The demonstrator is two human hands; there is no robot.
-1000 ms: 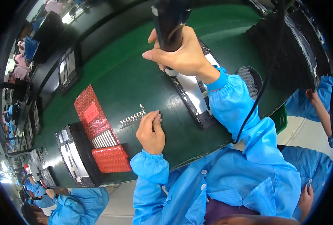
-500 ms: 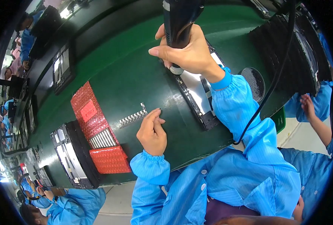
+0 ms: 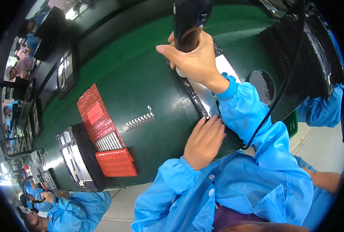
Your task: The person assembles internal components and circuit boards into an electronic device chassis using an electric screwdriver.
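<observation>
My right hand (image 3: 197, 62) is wrapped round a thick black hand tool (image 3: 189, 29), a kind I cannot make out. Its pale lower end shows under my fingers, over the far left edge of a flat device chassis (image 3: 199, 96). This chassis has a black frame and a silver plate, and it lies partly under my right forearm. My left hand (image 3: 205, 141) lies over the near end of the chassis, fingers stretched out and nothing visible in them. Left of it, a strip of small pale pieces (image 3: 141, 121) lies on the green table (image 3: 166, 145).
Red bubble wrap (image 3: 115, 163) with several pale strips lies at left, beside stacked black chassis (image 3: 73, 158). At right are a round mesh-topped container (image 3: 262, 87), a black cable (image 3: 270, 110) and a tall black stack (image 3: 292, 54). Co-workers sit at both sides.
My left hand has moved right, from beside the small pale strip onto the near end of the chassis, its fingers straightening. My right hand still holds the tool, slightly shifted.
</observation>
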